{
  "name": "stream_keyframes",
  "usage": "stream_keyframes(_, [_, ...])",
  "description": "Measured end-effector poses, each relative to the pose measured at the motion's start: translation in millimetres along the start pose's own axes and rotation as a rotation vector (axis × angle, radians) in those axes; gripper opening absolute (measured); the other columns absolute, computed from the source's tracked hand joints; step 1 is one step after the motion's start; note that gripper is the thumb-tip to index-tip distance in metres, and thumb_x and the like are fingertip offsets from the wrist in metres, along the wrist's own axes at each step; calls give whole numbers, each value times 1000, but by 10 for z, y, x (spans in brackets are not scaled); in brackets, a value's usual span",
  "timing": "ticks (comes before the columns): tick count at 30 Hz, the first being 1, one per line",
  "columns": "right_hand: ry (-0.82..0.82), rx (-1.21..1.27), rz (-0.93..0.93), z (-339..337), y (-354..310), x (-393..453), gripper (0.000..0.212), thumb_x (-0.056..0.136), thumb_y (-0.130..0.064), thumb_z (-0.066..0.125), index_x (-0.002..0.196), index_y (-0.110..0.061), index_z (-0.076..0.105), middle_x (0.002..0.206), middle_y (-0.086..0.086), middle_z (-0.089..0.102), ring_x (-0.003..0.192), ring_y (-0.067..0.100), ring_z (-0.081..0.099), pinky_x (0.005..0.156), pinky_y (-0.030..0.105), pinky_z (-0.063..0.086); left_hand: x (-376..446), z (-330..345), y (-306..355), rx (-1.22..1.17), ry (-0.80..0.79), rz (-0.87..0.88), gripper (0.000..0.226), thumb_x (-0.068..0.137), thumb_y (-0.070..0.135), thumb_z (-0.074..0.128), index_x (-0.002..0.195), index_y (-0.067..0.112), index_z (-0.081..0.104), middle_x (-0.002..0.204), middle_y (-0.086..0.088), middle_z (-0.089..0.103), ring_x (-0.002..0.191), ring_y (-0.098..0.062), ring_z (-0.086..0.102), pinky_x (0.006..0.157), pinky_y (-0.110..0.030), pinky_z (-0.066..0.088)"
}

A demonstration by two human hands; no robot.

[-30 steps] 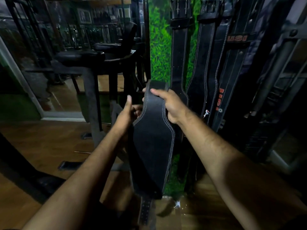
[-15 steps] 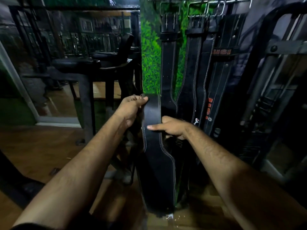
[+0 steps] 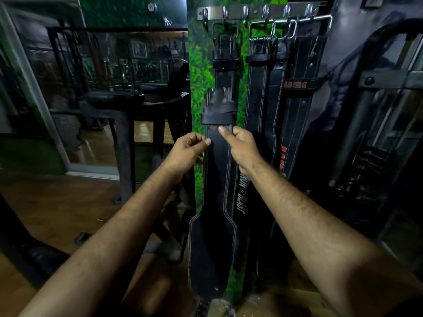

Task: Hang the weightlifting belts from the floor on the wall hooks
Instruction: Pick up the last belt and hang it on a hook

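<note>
**Belt held upright at the wall, both hands on the strap**

Belt (image 3: pixel 217 179): black leather, pale stitching along both edges. Narrow strap up top, flares to a wide back pad lower down. Top end is blurred; a dark keeper loop (image 3: pixel 217 116) wraps the strap just above the hands. Hangs vertically in front of the green leaf-print wall panel (image 3: pixel 199 72), lower end down near the floor (image 3: pixel 57 202).

Hands: left hand (image 3: pixel 186 151) pinches the strap's left edge, thumb on the front face. Right hand (image 3: pixel 243 147) grips the right edge, thumb across the front. Both clamped on the same strap section, close together, not touching each other.

Surroundings:
- Metal hook rail (image 3: pixel 258 12) across the top of the wall, well above the held belt's top end.
- Hung belts (image 3: pixel 258 92) on the rail, black with metal buckles, one with orange "USI" lettering. One of them sits directly behind the held belt; a belt printed "IRON BLAST" (image 3: pixel 241 195) is just beside it on the right.
- Leftmost hook (image 3: pixel 205 13) carries nothing.
- Black gym machine (image 3: pixel 123 133) with padded seat to the left, on the wooden floor.
- Dark machine frame (image 3: pixel 377 122) on the right.
</note>
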State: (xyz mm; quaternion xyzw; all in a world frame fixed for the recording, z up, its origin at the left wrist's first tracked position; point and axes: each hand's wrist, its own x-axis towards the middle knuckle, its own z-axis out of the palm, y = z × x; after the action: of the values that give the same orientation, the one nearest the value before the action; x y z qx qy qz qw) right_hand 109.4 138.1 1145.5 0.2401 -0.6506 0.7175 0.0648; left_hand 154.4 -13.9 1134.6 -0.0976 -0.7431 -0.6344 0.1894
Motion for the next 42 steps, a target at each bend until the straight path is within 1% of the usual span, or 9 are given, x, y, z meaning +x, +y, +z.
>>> stream_keyframes(2, [30, -36, -59, 16, 42, -18, 31, 94, -25, 67, 78, 0, 61, 67, -1, 62, 63, 11, 55, 61, 25, 45, 49, 35, 100, -37, 65, 3, 16, 100, 21, 56, 85, 15, 59, 69, 5, 57, 62, -9, 53, 58, -27, 46])
stream_keyframes(7, [113, -20, -220, 104, -117, -5, 41, 90, -32, 68, 69, -3, 48, 63, 8, 41, 58, 18, 34, 53, 33, 30, 136, 135, 276, 49, 141, 192, 30, 101, 23, 52, 87, -2, 59, 78, -12, 54, 72, -19, 48, 63, -31, 41])
stream_keyframes(12, [260, 85, -273, 187, -286, 164, 69, 83, -49, 64, 85, 17, 46, 78, 6, 48, 71, 18, 39, 63, 33, 34, 32, 313, 95, 23, 122, 202, 38, 101, 22, 54, 73, -3, 45, 67, -8, 39, 61, -18, 34, 55, -31, 30])
stream_keyframes(17, [338, 104, -213, 140, -263, 242, 41, 96, -23, 63, 85, 15, 54, 76, 8, 50, 69, 16, 41, 63, 30, 37, -114, 388, -413, -33, 40, 46, 44, 96, 31, 59, 72, -3, 44, 70, -8, 38, 64, -19, 30, 55, -32, 25])
stream_keyframes(22, [313, 144, -177, 154, -136, 267, 28, 97, -19, 62, 85, 6, 60, 80, 6, 53, 75, 15, 45, 64, 19, 41, -405, 330, -985, -99, -51, -185, 64, 84, 58, 67, 76, -2, 47, 78, -11, 46, 73, -25, 37, 61, -41, 28])
stream_keyframes(26, [276, 144, -173, 159, -3, 224, 45, 96, -22, 63, 92, 20, 50, 83, 5, 51, 75, 15, 42, 61, 19, 37, -533, 235, -1050, -28, -124, -275, 31, 92, 32, 67, 77, 8, 56, 73, -13, 46, 66, -23, 41, 56, -28, 33])
stream_keyframes(31, [244, 161, -154, 131, -12, 222, 34, 98, -19, 61, 92, 14, 58, 81, 7, 54, 73, 10, 46, 61, 14, 40, -423, 83, -699, 72, -237, -348, 17, 92, 10, 66, 86, -3, 58, 64, -6, 56, 54, -11, 52, 50, -18, 39])
stream_keyframes(36, [242, 166, -116, 190, 6, 202, 22, 99, -18, 60, 77, -19, 62, 75, -2, 65, 67, 4, 56, 63, 21, 47, 80, 34, 218, -141, -61, -118, 15, 98, 22, 57, 86, 13, 60, 78, -7, 54, 65, -12, 51, 61, -25, 44])
stream_keyframes(42, [309, 129, -144, 257, -13, 151, 29, 99, -18, 60, 71, -18, 53, 63, -10, 53, 55, -3, 44, 56, 17, 40, -13, 203, 65, 72, 120, 126, 25, 99, 18, 57, 80, 1, 56, 69, -10, 45, 58, -9, 39, 51, -21, 33])
